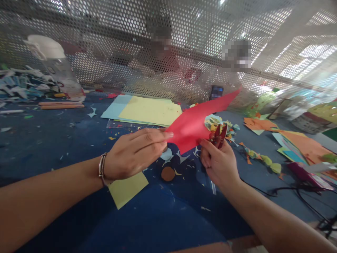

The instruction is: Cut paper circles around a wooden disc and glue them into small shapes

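Observation:
A sheet of red paper (193, 123) hangs above the table between my two hands, its far right corner rising to a point. My left hand (137, 151) pinches its left edge between thumb and fingers. Against the lower right edge is my right hand (219, 160), closed around dark red scissors (222, 135) whose two tips point up and stand slightly apart. The right thumb and fingertip also touch the paper. Below lie a brown disc (167, 174) and a light blue round piece (166, 154), partly covered. A yellow-green paper piece (129, 189) lies under my left wrist.
Yellow and light blue sheets (150, 109) lie at the back. A bottle (59, 66), pencils (61, 105) and shredded paper (23, 84) are at left. Orange paper (302, 144), a purple device (308, 174) and black cables (302, 196) sit at right. A perforated screen (113, 38) stands behind.

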Demonstrator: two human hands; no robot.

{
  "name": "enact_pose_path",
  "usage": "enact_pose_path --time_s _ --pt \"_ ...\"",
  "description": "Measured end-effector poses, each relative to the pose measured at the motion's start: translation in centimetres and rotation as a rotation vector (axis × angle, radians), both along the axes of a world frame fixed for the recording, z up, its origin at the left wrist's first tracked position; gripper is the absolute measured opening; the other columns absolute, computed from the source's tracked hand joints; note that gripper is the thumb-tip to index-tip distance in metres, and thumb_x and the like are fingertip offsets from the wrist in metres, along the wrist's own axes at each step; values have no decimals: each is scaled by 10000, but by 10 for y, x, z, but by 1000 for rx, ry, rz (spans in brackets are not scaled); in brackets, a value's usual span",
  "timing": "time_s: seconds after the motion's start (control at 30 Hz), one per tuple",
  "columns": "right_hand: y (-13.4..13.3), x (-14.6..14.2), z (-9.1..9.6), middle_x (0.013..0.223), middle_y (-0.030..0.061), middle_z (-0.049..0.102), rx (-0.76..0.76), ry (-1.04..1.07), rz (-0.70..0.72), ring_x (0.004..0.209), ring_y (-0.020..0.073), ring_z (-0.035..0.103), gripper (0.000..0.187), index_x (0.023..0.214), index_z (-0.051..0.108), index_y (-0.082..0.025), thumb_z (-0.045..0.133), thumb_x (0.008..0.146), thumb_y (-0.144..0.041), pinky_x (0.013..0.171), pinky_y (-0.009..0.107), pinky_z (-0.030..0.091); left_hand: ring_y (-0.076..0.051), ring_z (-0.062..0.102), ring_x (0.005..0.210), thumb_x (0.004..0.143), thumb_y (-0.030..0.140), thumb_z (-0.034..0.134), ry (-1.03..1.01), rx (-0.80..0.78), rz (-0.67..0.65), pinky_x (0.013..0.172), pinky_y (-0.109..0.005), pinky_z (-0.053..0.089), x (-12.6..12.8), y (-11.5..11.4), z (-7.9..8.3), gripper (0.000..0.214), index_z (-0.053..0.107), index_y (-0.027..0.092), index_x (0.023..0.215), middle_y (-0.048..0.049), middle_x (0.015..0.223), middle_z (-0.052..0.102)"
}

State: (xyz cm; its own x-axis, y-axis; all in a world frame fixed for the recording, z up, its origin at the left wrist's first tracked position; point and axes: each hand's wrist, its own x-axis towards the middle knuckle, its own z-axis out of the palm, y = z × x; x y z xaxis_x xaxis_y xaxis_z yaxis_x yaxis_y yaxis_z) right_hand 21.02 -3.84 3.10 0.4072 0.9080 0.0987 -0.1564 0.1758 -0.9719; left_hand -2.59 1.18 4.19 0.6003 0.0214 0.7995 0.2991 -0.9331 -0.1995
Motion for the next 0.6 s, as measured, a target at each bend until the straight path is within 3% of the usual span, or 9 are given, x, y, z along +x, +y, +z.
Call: enact_pose_path --time_s 0.13,0.23,0.3,0.37,0.43,0.53,0.6 --pt "-3 -1 -1 451 -162 369 51 -57 -29 283 41 290 437 809 398 -257 826 726 -280 297 205 253 -186 705 1053 839 91 700 -220 -371 -51 921 -341 605 4 -6 -7 218 607 228 980 -74 1156 721" --pt "-4 0 -2 490 -158 372 86 -100 -47 291 39 297 402 851 431 -257 817 749 -300 292 210 268 -196 714 1022 853 188 697 -609 -808 -123 853 -376 627 12 -3 -15 307 491 256 1072 -92 1266 645" --pt "-5 1 -5 510 -151 374 99 -133 -44 300 41 303 370 877 450 -259 802 774 -310 297 216 273 -179 736 923 899 264 638 -758 -1128 -111 777 -363 638 18 2 -19 313 434 247 1137 -133 1304 625" --pt "-4 2 -8 528 -142 374 107 -175 -38 320 47 313 345 886 462 -260 789 794 -314 314 224 277 -205 748 899 927 329 592 -674 -1522 -133 757 -377 643 23 6 -21 285 468 208 1154 -163 1226 684" --pt "-4 4 -10 537 -132 371 107 -217 -28 343 53 323 324 882 470 -259 780 806 -316 339 234 286 -247 749 952 901 350 632 -529 -1843 -265 791 -396 644 27 8 -20 308 552 176 1142 -166 1167 727" --pt "-3 6 -13 534 -121 367 82 -311 -18 365 67 329 311 864 473 -260 767 818 -350 365 246 303 -278 726 1053 839 275 712 -404 -2050 -520 883 -400 625 28 7 -16 305 663 163 1118 -143 1172 743" --pt "-3 8 -14 536 -112 377 63 -389 -23 381 80 349 316 861 480 -263 766 811 -386 377 251 318 -279 722 1064 826 207 714 -365 -2099 -574 917 -404 612 27 7 -15 288 699 161 1110 -131 1168 750"
